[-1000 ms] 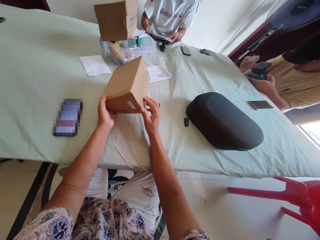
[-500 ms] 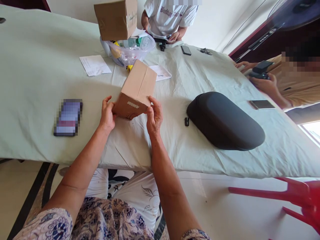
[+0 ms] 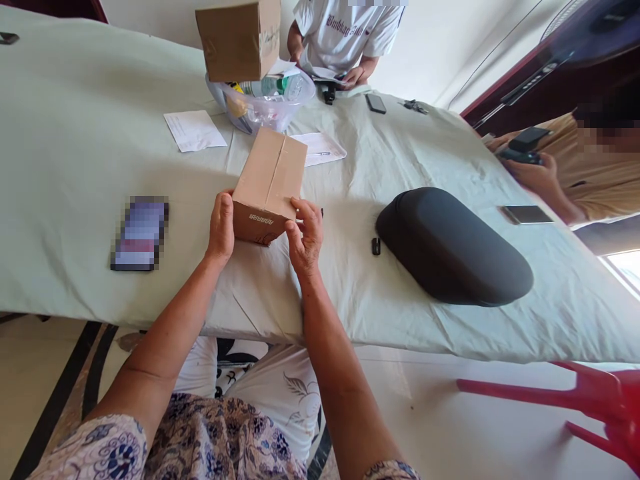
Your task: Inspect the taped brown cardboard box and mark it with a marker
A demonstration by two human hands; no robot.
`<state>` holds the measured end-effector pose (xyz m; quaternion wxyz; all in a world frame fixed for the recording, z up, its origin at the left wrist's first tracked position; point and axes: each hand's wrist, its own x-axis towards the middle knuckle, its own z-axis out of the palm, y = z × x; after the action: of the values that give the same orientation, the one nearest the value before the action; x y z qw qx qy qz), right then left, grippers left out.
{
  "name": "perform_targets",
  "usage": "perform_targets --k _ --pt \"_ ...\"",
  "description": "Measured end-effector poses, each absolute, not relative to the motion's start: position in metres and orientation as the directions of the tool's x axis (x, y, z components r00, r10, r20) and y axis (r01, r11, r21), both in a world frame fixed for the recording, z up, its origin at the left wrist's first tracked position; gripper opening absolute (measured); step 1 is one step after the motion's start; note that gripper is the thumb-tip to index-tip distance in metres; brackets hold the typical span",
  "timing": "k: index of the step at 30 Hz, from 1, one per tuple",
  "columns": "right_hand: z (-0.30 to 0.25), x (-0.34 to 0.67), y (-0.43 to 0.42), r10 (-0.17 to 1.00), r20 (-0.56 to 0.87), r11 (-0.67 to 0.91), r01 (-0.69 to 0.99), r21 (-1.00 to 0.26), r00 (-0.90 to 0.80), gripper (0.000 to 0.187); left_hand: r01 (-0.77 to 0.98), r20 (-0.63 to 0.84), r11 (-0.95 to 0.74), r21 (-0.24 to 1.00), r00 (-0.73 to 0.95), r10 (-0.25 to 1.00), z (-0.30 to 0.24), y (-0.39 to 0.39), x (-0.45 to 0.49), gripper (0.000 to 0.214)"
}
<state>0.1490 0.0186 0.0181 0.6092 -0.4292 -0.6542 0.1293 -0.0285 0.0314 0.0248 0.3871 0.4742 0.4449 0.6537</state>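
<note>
A closed brown cardboard box (image 3: 273, 163) stands between my hands on the cloth-covered table, its flap seam facing up and a printed mark on its near side. My left hand (image 3: 221, 227) presses along the box's left side, fingers mostly hidden behind it. At the near right corner, my right hand (image 3: 305, 233) grips the box with thumb and fingertips. Beyond the box lies a white tray (image 3: 333, 152) with a pen on it, partly covered by the box. A small dark thing peeks out beside my right fingers, too hidden to name.
A clear plastic basin (image 3: 273, 113) holds bottles, with a larger cardboard box (image 3: 233, 43) on top. Paper (image 3: 195, 131) and a phone (image 3: 140, 233) lie left; a black case (image 3: 453, 247) sits right. Two people are at the table; a red stool (image 3: 595, 393) stands below.
The box has come down from a tilt to sit more level and turned slightly. My left hand has slid forward along its side; the view has shifted a little.
</note>
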Motion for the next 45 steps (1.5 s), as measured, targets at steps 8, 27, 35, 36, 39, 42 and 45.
perform_targets --k 8,27,35,36,39,42,45 --pt "0.016 0.144 0.018 0.742 0.671 0.608 0.419 -0.675 0.004 0.047 -0.019 0.407 -0.424 0.906 -0.243 0.881 0.037 0.026 -0.025 0.07" --pt "0.003 0.139 0.023 0.898 0.44 0.395 0.423 -0.815 0.01 0.061 -0.543 -0.006 -0.286 0.789 -0.473 0.881 0.049 0.04 -0.032 0.058" --pt "0.011 0.148 0.023 0.837 0.526 0.43 0.417 -0.801 0.148 0.05 -0.651 -0.346 0.043 0.758 -0.345 0.872 0.026 0.046 -0.033 0.03" --pt "0.012 0.149 0.024 0.83 0.534 0.43 0.427 -0.796 0.16 0.049 -0.626 -0.356 0.051 0.778 -0.372 0.857 0.025 0.046 -0.033 0.028" --pt "0.013 0.152 0.025 0.827 0.536 0.426 0.432 -0.795 0.171 0.047 -0.51 -0.262 -0.015 0.86 -0.468 0.844 0.023 0.046 -0.033 0.025" --pt "0.012 0.15 0.024 0.829 0.533 0.429 0.415 -0.802 0.172 0.047 -0.46 -0.159 -0.093 0.883 -0.48 0.863 0.025 0.045 -0.031 0.031" --pt "0.011 0.149 0.023 0.833 0.538 0.455 0.392 -0.799 0.13 0.051 -0.455 -0.056 -0.166 0.875 -0.436 0.898 0.027 0.044 -0.029 0.05"
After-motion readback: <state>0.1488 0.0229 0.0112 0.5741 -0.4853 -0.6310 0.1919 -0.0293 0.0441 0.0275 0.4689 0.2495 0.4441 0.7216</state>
